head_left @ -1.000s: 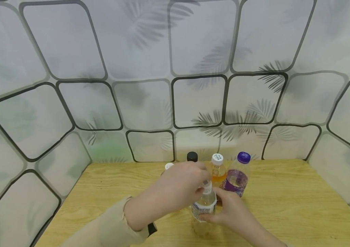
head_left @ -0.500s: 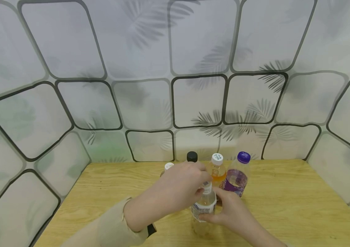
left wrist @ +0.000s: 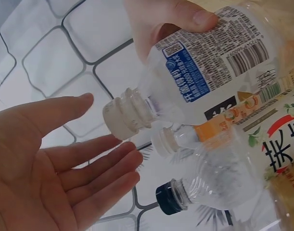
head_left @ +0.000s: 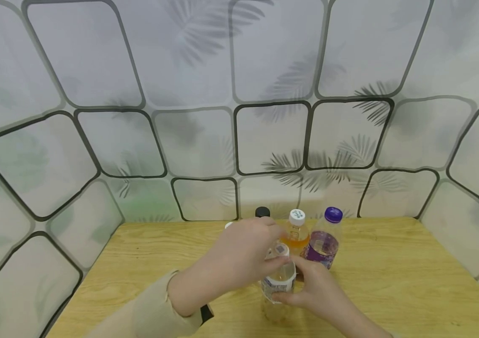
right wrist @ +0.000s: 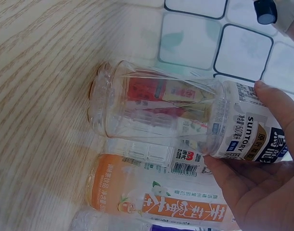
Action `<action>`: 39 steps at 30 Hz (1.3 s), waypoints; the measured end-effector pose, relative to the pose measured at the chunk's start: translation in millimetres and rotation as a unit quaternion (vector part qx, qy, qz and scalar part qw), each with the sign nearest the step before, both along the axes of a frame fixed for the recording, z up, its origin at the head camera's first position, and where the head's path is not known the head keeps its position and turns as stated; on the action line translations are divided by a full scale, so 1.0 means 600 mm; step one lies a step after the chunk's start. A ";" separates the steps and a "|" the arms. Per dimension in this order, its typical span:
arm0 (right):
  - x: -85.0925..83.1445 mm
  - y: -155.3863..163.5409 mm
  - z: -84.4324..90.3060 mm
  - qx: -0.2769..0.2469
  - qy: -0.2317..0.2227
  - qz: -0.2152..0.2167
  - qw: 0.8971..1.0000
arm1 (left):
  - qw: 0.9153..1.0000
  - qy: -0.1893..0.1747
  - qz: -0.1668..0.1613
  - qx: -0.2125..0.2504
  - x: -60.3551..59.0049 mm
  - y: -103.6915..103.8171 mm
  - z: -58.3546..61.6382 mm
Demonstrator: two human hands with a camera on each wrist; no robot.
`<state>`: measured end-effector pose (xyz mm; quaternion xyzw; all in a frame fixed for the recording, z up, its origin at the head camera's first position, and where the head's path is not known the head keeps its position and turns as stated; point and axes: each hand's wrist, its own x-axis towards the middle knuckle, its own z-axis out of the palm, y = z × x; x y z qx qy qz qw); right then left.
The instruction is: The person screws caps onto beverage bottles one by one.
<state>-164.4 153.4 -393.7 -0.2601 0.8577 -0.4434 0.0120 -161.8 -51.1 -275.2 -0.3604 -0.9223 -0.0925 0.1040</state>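
Observation:
A clear plastic bottle with a white label (head_left: 279, 284) stands upright on the table. My right hand (head_left: 317, 287) grips it round the label, thumb on the near side. In the right wrist view, the clear lower part of the bottle (right wrist: 161, 106) rests on the wood. At the top, my left hand (head_left: 239, 256) is spread around the white cap (head_left: 281, 249). The left wrist view has the fingers of the left hand (left wrist: 84, 173) straight and the thumb apart, with the cap (left wrist: 119, 119) between thumb and fingers, clear of the thumb.
Behind the held bottle are a black-capped bottle (head_left: 262, 212), a white-capped bottle with orange drink (head_left: 297, 234) and a purple-capped bottle (head_left: 323, 244). Another white cap (head_left: 228, 225) peeks out past the left hand. The wooden table (head_left: 413, 281) meets a patterned wall covering (head_left: 273, 141).
The left hand's fingers were curled at the cap; they have now spread and the thumb has come away, showing the cap top. The right hand and the bottle stay in place.

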 end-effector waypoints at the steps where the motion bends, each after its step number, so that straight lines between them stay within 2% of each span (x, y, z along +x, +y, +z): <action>1: 0.000 0.000 0.000 0.000 -0.002 0.000 1.000 | 1.000 -0.004 0.009 0.011 -0.001 -0.001 -0.003; 6: 0.000 -0.002 0.002 0.000 -0.005 -0.001 1.000 | 0.998 -0.015 0.043 0.038 -0.006 -0.003 -0.013; 13: 0.000 -0.002 0.002 0.004 0.015 -0.002 1.000 | 0.997 -0.021 0.042 0.055 -0.009 -0.001 -0.019; 16: -0.001 -0.002 0.001 0.006 0.020 -0.003 1.000 | 0.996 -0.036 0.038 0.068 -0.012 -0.001 -0.019; 20: -0.001 -0.002 0.002 0.009 0.019 -0.007 1.000 | 0.991 -0.085 0.021 0.101 -0.021 -0.005 -0.020; 24: -0.001 -0.001 0.001 0.014 0.027 -0.009 1.000 | 0.980 -0.144 -0.013 0.140 -0.036 -0.012 -0.026; 27: -0.001 -0.001 0.000 0.016 0.031 -0.009 0.999 | 0.972 -0.177 -0.038 0.153 -0.044 -0.016 -0.029; 29: 0.000 -0.001 -0.001 0.017 0.030 -0.009 0.999 | 0.968 -0.195 -0.042 0.154 -0.046 -0.018 -0.030; 33: 0.000 0.000 -0.001 0.013 0.023 -0.006 1.000 | 0.966 -0.203 -0.022 0.161 -0.044 -0.016 -0.035; 36: 0.000 0.001 -0.002 0.009 0.021 -0.006 1.000 | 0.966 -0.187 0.005 0.178 -0.041 -0.012 -0.043; 39: 0.002 0.001 -0.003 0.009 0.020 -0.007 1.000 | 0.963 -0.177 0.024 0.203 -0.039 -0.008 -0.049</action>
